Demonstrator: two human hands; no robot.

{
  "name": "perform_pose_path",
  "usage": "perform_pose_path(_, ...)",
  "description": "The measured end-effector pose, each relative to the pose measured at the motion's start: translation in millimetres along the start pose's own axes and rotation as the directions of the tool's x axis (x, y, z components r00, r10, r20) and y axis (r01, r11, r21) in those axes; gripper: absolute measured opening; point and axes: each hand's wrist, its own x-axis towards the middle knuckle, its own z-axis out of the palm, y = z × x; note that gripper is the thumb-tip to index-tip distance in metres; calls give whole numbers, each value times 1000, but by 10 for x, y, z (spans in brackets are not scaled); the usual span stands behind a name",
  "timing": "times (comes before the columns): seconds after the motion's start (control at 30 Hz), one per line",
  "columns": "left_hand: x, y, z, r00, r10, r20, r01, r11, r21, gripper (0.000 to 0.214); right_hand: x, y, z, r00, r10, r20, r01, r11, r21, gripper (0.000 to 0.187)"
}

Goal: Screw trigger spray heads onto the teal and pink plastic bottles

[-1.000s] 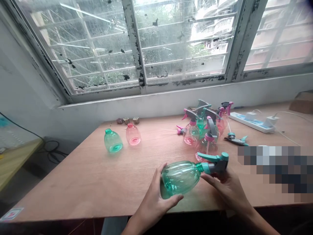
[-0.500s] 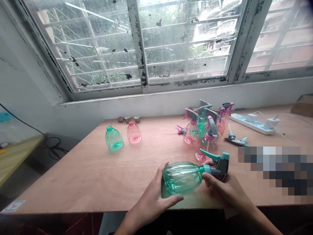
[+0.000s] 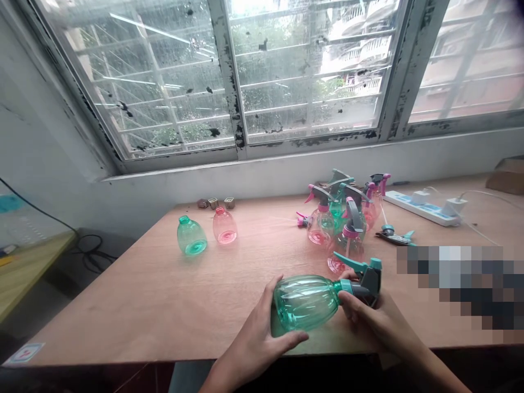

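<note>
We have the green spray bottle (image 3: 305, 301) lying on its side between both hands, low over the near edge of the tabletop (image 3: 164, 295). Our left hand (image 3: 262, 338) cups the fat body from below, its grip clamped on the bottle with the thumb along the underside and the fingers up the base. Our right hand (image 3: 368, 316) is wrapped around the neck and the grey-and-teal trigger head (image 3: 364, 275), grip closed on it.

Compared with a second ago the bottle has hardly travelled. The trigger head has rolled a little, and our right fingers have crept up from under the nozzle to sit tight on the collar. That reads to us as twisting at the joint between head and bottle, though we cannot tell which way it turns.

Out on the tabletop, nothing else has shifted. Two headless bottles stand well to the left, a green bottle (image 3: 191, 236) just beside a pink bottle (image 3: 224, 225), with three small cubes (image 3: 215, 203) behind them near the wall. To the right, a cluster of assembled sprayers (image 3: 341, 215) crowds together, a loose trigger head (image 3: 395, 234) lying next to it, and a white power strip (image 3: 421, 206) runs along the back.

The surface is pale plywood. Behind it a grimy barred window (image 3: 229, 76) with peeling frames looks onto buildings, and a black cable (image 3: 88, 251) trails off at the left.
</note>
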Motion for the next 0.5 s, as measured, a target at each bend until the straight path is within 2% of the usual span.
perform_pose_path(0.1, 3, 26, 1, 1000, -23, 15, 23, 1000, -8, 96, 6, -14, -21, 999, 3, 37, -2, 1000, -24, 34)
perform_pose_path(0.27, 5, 27, 12, 998, -58, 14, 59, 998, -22, 111, 0, -37, -29, 998, 35, 52, -36, 999, 6, 35)
perform_pose_path(0.5, -1, 29, -4, 999, -32, 36, 32, 999, -10, 100, 0, -21, -40, 995, 31, 99, -33, 999, 15, 40)
